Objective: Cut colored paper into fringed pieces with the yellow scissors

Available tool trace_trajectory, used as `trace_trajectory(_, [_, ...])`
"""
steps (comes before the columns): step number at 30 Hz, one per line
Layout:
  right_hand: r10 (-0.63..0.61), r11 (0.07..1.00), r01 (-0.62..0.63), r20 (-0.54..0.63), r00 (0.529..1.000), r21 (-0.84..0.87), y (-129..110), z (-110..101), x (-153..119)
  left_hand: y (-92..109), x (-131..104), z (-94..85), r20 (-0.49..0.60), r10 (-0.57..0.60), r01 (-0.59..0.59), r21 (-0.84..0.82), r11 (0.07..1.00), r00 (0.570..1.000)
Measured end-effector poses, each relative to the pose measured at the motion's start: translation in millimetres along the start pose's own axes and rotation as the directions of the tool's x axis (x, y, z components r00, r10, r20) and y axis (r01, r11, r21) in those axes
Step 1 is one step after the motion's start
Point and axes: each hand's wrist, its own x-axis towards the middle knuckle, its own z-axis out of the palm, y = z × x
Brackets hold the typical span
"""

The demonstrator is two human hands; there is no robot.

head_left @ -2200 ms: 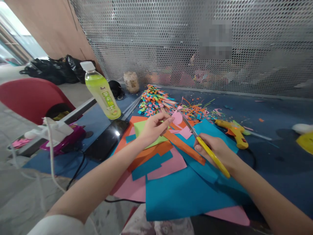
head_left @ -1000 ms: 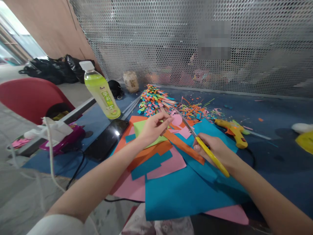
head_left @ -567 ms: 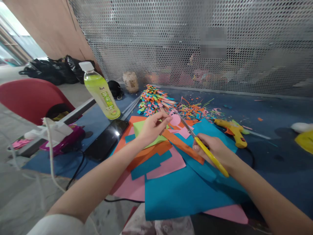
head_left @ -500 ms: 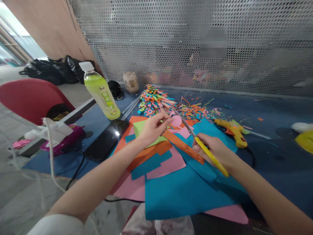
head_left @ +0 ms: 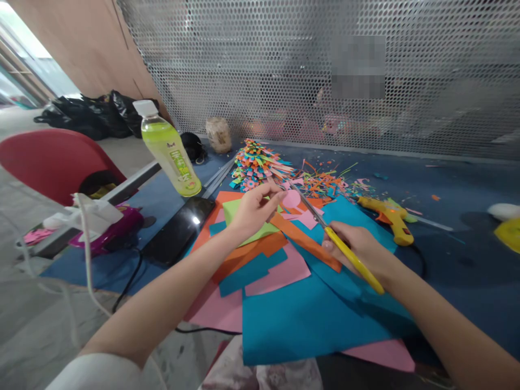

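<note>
A round pink paper piece (head_left: 291, 199) is pinched at its left edge between the fingertips of my left hand (head_left: 258, 210). My right hand (head_left: 355, 246) is closed around a pair of yellow-handled scissors (head_left: 352, 259). Their metal blades point up and left, with the tips close to the pink piece; I cannot tell whether they touch it. Under both hands lie overlapping coloured sheets, among them a large blue sheet (head_left: 309, 319), an orange strip (head_left: 306, 244) and a lime green sheet (head_left: 235, 208).
Behind the hands stand a cone of coloured paper bits (head_left: 255, 162) and a heap of paper scraps (head_left: 325, 184). A yellow glue gun (head_left: 392, 219) lies at the right. On the left are a phone (head_left: 179, 233), a drink bottle (head_left: 173, 154) and a purple tissue box (head_left: 101, 235).
The whole view has shifted very slightly. Both hands keep their grips, and the scissors stay close to the pink piece in nearly the same position.
</note>
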Motion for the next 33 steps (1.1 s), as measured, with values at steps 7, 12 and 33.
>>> trace_trajectory(7, [0.004, 1.000, -0.004, -0.014, 1.000, 0.001, 0.4, 1.5, -0.6, -0.8, -0.3, -0.3, -0.019, -0.011, 0.010, -0.022, 1.000, 1.000])
trace_trajectory(12, [-0.014, 1.000, 0.013, -0.036, 0.999, -0.027, 4.3, 2.6, 1.0, -3.7, -1.8, 1.2, 0.082, -0.138, 0.146, -0.113, 0.983, 0.987])
trace_trajectory(33, [-0.029, 0.999, 0.029, 0.007, 1.000, 0.038, 4.2, -0.2, -1.0, 1.4, -6.3, 2.6, 0.216, -0.170, 0.201, -0.132, 0.971, 0.961])
